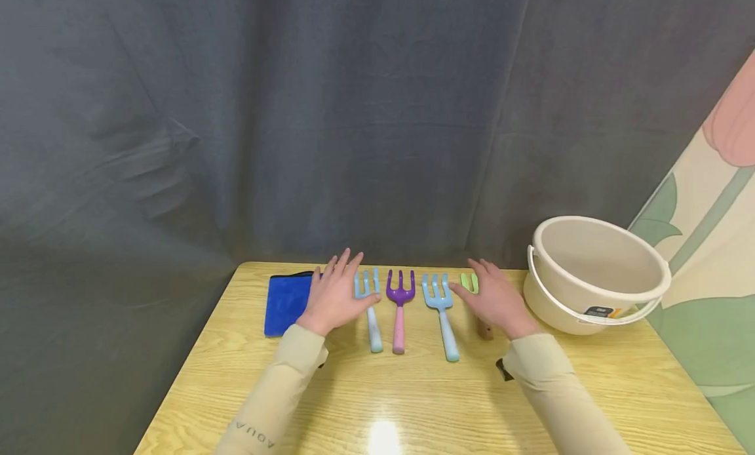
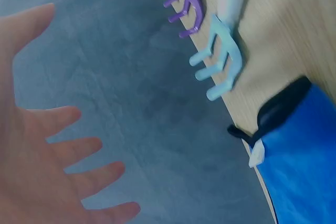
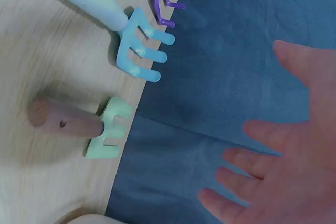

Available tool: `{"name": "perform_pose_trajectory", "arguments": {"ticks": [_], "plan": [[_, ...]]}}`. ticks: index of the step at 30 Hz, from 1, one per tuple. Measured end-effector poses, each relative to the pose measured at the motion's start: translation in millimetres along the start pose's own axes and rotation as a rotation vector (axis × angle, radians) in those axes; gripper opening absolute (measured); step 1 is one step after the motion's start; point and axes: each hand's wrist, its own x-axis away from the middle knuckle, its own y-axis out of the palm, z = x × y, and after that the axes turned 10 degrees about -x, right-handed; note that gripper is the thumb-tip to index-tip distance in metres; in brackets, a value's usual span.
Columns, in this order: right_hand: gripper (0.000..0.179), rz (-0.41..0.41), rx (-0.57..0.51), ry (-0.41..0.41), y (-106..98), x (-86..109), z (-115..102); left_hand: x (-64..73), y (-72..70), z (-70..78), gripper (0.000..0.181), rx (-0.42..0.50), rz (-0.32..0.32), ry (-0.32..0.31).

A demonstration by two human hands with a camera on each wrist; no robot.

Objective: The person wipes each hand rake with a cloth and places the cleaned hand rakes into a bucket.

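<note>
My left hand is held with its fingers spread, holding nothing, between a blue cloth item with a black edge and a light-blue garden hand fork. In the head view it partly covers both. Further right lie a purple hand fork with a pink handle and another light-blue hand fork, tines toward the curtain. My right hand, fingers also apart, grips nothing and hides part of a small green fork. The right wrist view shows that fork's wooden handle.
A white bucket with its handle down stands on the right of the wooden table. Behind the table's back edge hangs a dark grey curtain. A flower-patterned wall runs along the right.
</note>
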Motion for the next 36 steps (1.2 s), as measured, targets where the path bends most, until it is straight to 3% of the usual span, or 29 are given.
{"name": "perform_pose_trajectory", "arguments": {"ticks": [14, 17, 24, 30, 36], "plan": [[0.08, -0.06, -0.08, 0.123, -3.6, 7.2, 28.4, 29.4, 0.9, -49.4, 0.094, -0.032, -0.027, -0.038], [0.08, -0.083, -0.089, 0.15, -3.0, 9.8, 31.5, 36.4, 5.3, -62.6, 0.095, -0.02, -0.081, -0.06], [0.081, -0.177, -0.143, 0.228, 2.2, 11.9, 39.6, 45.5, 15.9, -86.2, 0.095, 0.025, -0.324, -0.136], [0.086, -0.202, -0.173, 0.269, 15.9, 11.5, 51.6, 41.4, 36.1, -98.1, 0.109, 0.066, -0.376, -0.107], [0.094, -0.212, -0.214, 0.307, 28.5, 11.4, 61.1, 33.8, 45.9, -96.3, 0.118, 0.08, -0.447, -0.128]]}}
